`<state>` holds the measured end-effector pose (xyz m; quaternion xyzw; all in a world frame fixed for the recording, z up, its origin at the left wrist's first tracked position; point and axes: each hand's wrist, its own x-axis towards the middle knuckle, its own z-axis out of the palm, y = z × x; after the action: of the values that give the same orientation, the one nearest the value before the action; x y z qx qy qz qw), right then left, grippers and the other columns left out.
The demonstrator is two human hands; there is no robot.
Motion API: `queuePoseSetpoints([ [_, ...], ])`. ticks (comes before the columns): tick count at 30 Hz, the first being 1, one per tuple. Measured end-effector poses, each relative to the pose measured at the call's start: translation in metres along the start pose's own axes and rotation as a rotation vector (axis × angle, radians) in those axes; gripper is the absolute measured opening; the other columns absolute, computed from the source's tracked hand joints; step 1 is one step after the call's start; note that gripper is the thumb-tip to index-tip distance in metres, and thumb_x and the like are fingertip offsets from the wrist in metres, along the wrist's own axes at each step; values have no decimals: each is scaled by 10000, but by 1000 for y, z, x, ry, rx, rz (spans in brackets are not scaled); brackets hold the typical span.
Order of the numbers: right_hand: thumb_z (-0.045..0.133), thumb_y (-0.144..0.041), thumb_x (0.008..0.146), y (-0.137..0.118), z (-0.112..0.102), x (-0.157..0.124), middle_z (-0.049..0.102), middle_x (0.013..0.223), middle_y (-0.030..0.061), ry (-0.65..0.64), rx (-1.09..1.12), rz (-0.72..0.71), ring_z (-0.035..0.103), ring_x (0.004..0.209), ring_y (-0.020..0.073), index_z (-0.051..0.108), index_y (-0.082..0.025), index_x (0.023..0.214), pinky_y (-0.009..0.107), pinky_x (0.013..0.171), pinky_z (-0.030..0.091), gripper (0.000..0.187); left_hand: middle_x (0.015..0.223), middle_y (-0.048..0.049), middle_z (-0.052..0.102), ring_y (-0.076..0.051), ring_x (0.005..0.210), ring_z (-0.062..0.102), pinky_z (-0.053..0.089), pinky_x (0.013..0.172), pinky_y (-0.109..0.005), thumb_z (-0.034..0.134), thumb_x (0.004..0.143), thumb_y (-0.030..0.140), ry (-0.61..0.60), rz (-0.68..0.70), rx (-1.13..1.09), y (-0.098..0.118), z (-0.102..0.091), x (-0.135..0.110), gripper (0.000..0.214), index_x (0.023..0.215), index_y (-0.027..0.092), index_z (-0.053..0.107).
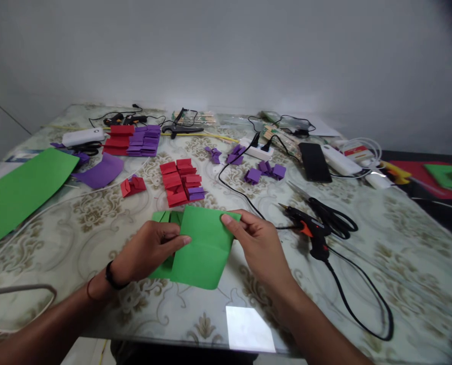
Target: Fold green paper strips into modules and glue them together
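Note:
A sheet of green paper [203, 248] is held between my two hands, just above the table. My left hand [159, 246] pinches its left edge between thumb and fingers. At the upper right corner, my right hand [258, 238] grips the sheet with the thumb on top. More green paper [161, 217], folded or cut, shows behind my left hand, partly hidden by it. Just beyond the sheet lie folded red paper pieces [178, 180] in a block, with a purple folded piece [196, 193] at its corner.
A glue gun [313, 230] and scissors [330, 213] lie to the right, near a phone [315, 161]. Purple folded pieces [252, 176] sit by a power strip [256, 148]. A large green sheet [24, 190] lies left. Behind are red folded strips [118, 139] and cables.

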<state>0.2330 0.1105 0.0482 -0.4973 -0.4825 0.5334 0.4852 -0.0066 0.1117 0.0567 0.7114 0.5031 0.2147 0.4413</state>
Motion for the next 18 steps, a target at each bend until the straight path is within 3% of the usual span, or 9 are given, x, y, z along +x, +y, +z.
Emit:
queuePoseSetpoints([
  [11, 803, -531, 870, -1, 0, 0, 699, 757, 26, 7, -8, 1, 572, 684, 154, 794, -182, 857, 256, 596, 477, 350, 586, 45, 394, -114, 559, 353, 260, 518, -271, 558, 975, 560, -15, -35, -25, 4, -1, -1, 539, 603, 214, 378],
  [18, 760, -578, 902, 1, -2, 2, 613, 723, 1, -23, -20, 5, 532, 687, 153, 740, -188, 817, 268, 618, 461, 401, 600, 59, 319, -110, 574, 299, 233, 528, -269, 556, 966, 585, 9, -63, -20, 2, -1, 0, 547, 612, 220, 356],
])
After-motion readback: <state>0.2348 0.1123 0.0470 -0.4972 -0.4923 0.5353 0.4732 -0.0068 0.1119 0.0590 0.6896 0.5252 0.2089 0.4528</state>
